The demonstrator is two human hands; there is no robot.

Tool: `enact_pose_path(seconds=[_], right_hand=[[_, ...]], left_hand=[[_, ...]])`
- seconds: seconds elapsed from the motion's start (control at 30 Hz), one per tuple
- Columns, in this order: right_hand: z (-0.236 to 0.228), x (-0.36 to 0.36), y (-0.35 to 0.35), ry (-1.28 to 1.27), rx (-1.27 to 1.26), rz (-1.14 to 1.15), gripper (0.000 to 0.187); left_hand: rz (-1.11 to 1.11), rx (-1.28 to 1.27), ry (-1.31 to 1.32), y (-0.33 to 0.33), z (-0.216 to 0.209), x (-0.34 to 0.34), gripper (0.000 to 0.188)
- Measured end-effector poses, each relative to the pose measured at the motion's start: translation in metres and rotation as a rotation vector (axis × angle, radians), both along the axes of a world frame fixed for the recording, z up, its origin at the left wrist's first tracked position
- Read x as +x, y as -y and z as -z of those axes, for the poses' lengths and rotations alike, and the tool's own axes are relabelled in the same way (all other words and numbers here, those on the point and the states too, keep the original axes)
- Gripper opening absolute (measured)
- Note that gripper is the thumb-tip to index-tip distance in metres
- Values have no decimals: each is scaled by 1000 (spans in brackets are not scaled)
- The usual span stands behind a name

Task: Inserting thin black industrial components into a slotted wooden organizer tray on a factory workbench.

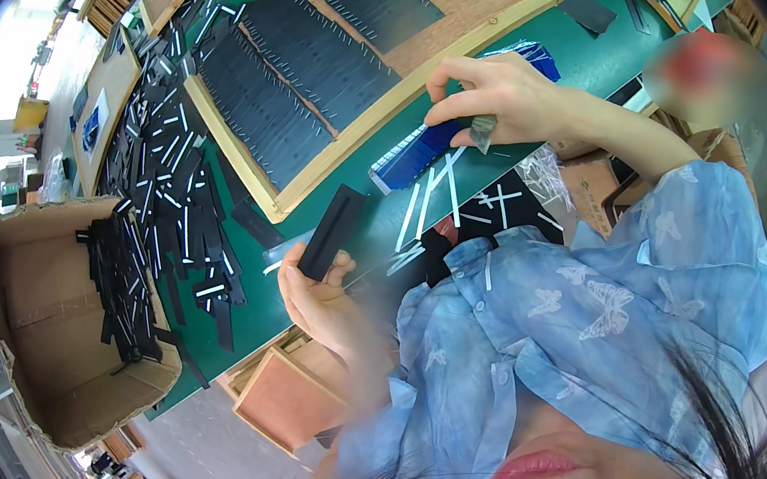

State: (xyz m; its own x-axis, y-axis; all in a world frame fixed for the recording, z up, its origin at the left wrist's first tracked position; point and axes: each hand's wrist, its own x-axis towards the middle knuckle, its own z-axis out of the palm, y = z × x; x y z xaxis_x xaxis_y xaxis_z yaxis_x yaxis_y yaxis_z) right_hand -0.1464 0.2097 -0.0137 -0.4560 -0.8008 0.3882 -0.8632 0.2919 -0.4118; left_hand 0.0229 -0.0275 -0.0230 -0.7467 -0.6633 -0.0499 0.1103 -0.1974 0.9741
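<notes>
My left hand point(314, 305) holds a flat black strip point(336, 225) upright between thumb and fingers, above the green table's near edge. My right hand point(512, 93) is over a row of shiny blue strips point(409, 157), with thumb and fingertips bent down at them. A small grey-green pointed piece point(482, 132) sticks out below its fingers; its kind I cannot make out. Whether the fingertips also grip a blue strip is hidden. Thin white strips point(447, 190) lie crosswise between the blue row and my body.
A wooden-framed board point(494, 16) bears rows of black strips with white ends. Left of it, loose black strips point(162, 148) are heaped on the green table point(247, 319). A cardboard box point(47, 286) stands at the lower left, partly filled with strips. Wooden frames point(294, 400) lie below the table.
</notes>
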Motion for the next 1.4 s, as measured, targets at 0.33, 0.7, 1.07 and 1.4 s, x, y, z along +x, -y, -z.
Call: enact_pose_path(seconds=[0.33, 0.7, 1.07, 1.4], right_hand=[[-40, 28, 14, -38, -178, -146, 40], [-33, 30, 13, 54, -244, -142, 42], [-37, 34, 14, 127, -225, -111, 43], [-38, 36, 13, 331, -293, -107, 30]], left_hand=[[160, 176, 5, -26, -12, -19, 61], [301, 142, -43, -35, -12, -18, 68], [314, 199, -76, -41, -17, -18, 59], [396, 165, 41, -37, -20, -17, 28]])
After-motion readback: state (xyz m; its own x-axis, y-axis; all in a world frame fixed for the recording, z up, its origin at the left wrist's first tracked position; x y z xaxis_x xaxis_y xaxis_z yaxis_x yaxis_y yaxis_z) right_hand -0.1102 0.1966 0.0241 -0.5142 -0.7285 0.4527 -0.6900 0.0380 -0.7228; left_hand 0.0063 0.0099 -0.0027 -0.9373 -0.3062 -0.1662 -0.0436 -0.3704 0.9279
